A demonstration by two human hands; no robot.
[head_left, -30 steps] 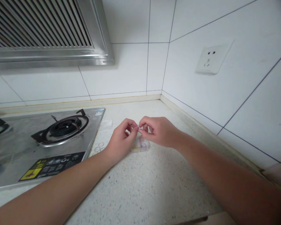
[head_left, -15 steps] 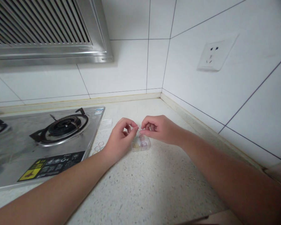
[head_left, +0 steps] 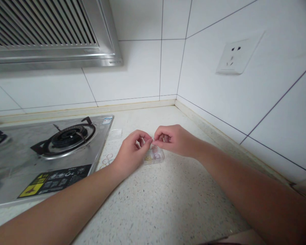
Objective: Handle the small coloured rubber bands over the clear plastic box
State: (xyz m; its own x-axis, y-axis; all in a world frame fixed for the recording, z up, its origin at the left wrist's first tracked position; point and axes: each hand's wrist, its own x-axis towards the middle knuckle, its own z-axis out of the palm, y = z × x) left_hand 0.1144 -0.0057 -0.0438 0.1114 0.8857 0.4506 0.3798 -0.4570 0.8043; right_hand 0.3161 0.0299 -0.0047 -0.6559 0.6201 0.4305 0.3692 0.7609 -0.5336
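Observation:
My left hand [head_left: 132,149] is closed in a pinch, thumb against forefinger, over a small clear plastic box [head_left: 159,160]. Close beside it, almost fingertip to fingertip, my right hand [head_left: 172,139] is pinched too. Whatever lies between the fingertips is too small to make out. In the box, partly covered by my hands, are small looped bands: a purple one [head_left: 157,156] and a yellowish one [head_left: 148,158]. Several thin coloured rings [head_left: 107,160] lie on the counter left of my left wrist.
A clear flat plastic piece, perhaps a lid [head_left: 115,134], lies near the gas hob [head_left: 99,136] on the left. The speckled counter [head_left: 142,200] meets tiled walls behind and at right. A range hood [head_left: 104,51] hangs upper left; a socket [head_left: 238,56] is on the right wall.
My left hand has shifted slightly right, bringing its fingertips closer to those of my right hand. Both hands stay pinched above the box. The camera view has shifted slightly.

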